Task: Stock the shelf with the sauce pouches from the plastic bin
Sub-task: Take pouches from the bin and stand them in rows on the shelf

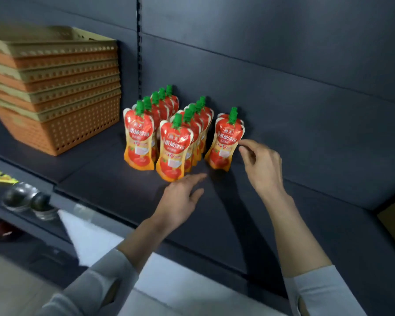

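Grey sleeves [96, 283] are seen at the bottom edge, with both forearms extended up over the dark shelf [128, 192]. The left hand [180, 197] is held low and palm-down above the shelf board, fingers loosely spread and nothing gripped, its fingertips just in front of the middle row of sauce pouches [176, 147]. The right hand [261, 165] is raised with the wrist bent, fingers curled but empty, the fingertips just beside the front right pouch [226, 142]. Three rows of upright red pouches with green caps are lined up toward the back panel. Stacked orange and tan baskets [55, 92] are set on the shelf at left.
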`<action>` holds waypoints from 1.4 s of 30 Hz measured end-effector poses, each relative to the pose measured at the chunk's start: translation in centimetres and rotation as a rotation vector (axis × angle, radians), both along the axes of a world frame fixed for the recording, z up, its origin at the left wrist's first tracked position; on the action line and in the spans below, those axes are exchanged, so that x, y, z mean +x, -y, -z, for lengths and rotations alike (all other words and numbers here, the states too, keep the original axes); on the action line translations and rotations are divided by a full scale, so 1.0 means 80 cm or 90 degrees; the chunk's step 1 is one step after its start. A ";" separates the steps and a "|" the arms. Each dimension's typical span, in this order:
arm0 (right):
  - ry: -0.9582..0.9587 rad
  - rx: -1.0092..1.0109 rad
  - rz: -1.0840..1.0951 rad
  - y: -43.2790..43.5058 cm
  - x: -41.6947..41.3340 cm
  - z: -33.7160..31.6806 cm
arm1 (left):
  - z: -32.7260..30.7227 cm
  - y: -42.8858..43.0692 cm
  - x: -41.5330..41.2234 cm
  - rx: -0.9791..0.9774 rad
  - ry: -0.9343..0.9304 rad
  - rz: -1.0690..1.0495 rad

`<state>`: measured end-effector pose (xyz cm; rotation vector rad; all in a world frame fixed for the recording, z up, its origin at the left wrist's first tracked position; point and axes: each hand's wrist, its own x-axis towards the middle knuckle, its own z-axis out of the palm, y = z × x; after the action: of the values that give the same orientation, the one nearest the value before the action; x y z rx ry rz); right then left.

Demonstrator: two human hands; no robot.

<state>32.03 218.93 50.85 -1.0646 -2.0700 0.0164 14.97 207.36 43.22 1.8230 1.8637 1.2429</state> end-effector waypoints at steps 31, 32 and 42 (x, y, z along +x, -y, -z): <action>0.701 -0.408 -0.644 0.658 -0.494 0.548 | 0.397 0.725 -0.158 -0.430 0.463 -0.860; 0.736 -0.374 -0.639 0.666 -0.513 0.568 | 0.411 0.727 -0.166 -0.437 0.465 -0.874; 0.733 -0.265 -0.650 0.682 -0.512 0.668 | 0.561 0.705 -0.242 -0.589 0.561 -0.934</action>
<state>-8.92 164.35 -2.58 0.0132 -3.5705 0.4480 -4.42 150.94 -1.62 -0.6828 2.3226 0.8055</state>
